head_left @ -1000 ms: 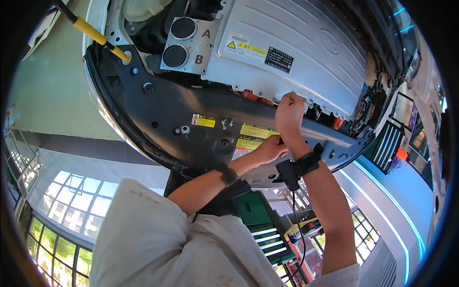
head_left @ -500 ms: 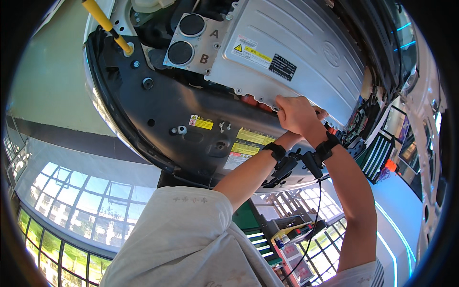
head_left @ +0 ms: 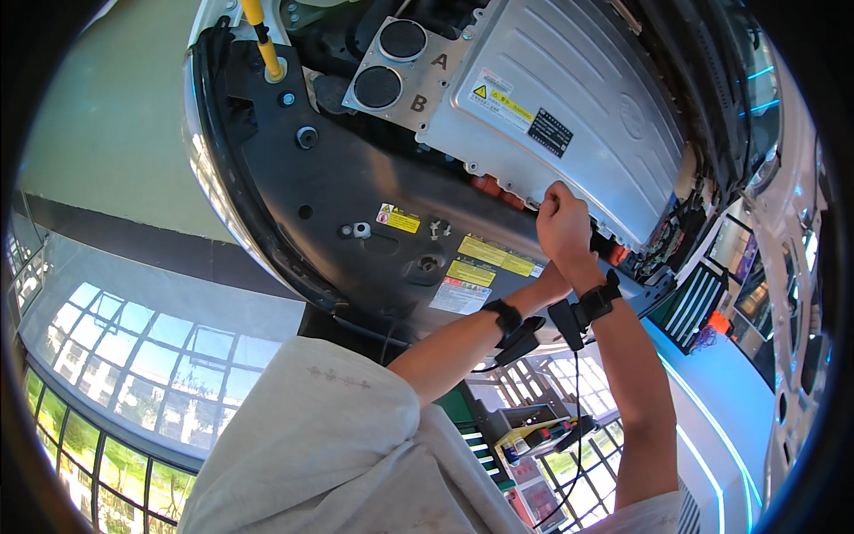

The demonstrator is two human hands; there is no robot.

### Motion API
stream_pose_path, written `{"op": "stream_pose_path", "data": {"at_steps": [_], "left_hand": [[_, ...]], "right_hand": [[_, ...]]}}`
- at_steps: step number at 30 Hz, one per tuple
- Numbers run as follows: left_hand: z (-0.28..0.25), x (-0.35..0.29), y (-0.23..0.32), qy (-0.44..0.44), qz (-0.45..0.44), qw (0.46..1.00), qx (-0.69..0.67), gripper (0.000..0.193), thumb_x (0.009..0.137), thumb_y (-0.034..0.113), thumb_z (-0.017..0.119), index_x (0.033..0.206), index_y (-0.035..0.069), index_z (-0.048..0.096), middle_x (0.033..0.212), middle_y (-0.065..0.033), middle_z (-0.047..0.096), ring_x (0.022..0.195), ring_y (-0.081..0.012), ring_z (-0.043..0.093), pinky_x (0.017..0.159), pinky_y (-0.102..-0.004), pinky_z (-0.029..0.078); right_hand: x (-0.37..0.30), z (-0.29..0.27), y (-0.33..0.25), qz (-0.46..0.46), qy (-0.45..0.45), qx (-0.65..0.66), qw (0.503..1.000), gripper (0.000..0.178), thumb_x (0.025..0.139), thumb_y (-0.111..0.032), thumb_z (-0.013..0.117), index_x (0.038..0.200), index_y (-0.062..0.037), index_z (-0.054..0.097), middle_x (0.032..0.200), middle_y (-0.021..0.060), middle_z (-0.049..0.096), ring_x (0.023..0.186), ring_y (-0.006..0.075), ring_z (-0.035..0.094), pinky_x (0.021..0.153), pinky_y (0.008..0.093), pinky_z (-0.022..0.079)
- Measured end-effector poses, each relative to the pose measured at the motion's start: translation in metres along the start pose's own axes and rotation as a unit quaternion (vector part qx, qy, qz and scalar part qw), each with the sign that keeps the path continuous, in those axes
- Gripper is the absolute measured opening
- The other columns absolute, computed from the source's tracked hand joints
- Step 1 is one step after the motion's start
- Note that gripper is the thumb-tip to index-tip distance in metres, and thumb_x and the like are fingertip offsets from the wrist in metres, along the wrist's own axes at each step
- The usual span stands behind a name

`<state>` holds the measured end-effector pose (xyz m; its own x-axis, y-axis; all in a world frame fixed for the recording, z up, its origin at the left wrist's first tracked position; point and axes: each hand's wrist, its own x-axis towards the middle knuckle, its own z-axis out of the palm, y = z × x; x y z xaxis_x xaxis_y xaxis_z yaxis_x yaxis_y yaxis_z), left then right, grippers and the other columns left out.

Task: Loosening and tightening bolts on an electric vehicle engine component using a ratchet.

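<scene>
A silver ribbed metal housing (head_left: 596, 107) with bolt tabs along its near edge sits in a car's front bay. At that edge, above orange connectors (head_left: 498, 190), is my right hand (head_left: 565, 222). Its fingers are curled together, and whatever they hold, if anything, is hidden. My left hand (head_left: 558, 281) reaches in beneath the right wrist. Its fingers are out of sight behind the right hand and arm. Each wrist wears a black strap with a small black device; the right strap (head_left: 598, 304) lies just below that hand.
A black panel (head_left: 356, 178) with yellow labels lies between me and the housing. A yellow prop rod (head_left: 267, 49) stands at the far left. Two round black-faced ports (head_left: 378, 86) sit beside the housing. A thin black cable (head_left: 580, 427) hangs from my right wrist.
The whole view has shifted, so the car parts appear farther right and slightly higher. My right hand's fingers have curled in at the housing edge. Fingertips that showed beyond it are now hidden.
</scene>
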<state>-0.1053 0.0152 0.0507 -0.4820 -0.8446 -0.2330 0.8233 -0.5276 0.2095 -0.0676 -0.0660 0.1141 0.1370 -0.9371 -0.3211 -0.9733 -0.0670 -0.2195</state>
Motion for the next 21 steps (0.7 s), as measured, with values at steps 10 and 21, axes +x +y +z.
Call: {"op": "stream_pose_path", "data": {"at_steps": [10, 21], "left_hand": [[-0.018, -0.083, 0.061, 0.116, -0.225, 0.92, 0.299, 0.038, 0.089, 0.035, 0.06, 0.068, 0.003, 0.057, 0.057, -0.0011, 0.051, 0.052, -0.0126, 0.047, 0.05, -0.0317, 0.034], [-0.01, -0.005, 0.025, 0.011, -0.071, 0.997, 0.027, 0.013, 0.093, 0.02, 0.061, 0.096, 0.009, 0.056, 0.084, 0.0017, 0.055, 0.077, -0.0083, 0.052, 0.065, -0.0267, 0.043]], "right_hand": [[0.001, 0.025, -0.012, 0.277, 0.133, 0.179, 0.935, 0.028, 0.087, -0.015, 0.044, 0.08, 0.0057, 0.062, 0.08, 0.0299, 0.061, 0.078, 0.0465, 0.06, 0.071, 0.0472, 0.047], [0.012, -0.006, 0.007, -0.093, -0.066, -0.027, 0.993, 0.01, 0.083, -0.014, 0.053, 0.086, -0.0048, 0.055, 0.073, 0.0189, 0.064, 0.068, 0.0401, 0.062, 0.064, 0.0495, 0.05]]}}
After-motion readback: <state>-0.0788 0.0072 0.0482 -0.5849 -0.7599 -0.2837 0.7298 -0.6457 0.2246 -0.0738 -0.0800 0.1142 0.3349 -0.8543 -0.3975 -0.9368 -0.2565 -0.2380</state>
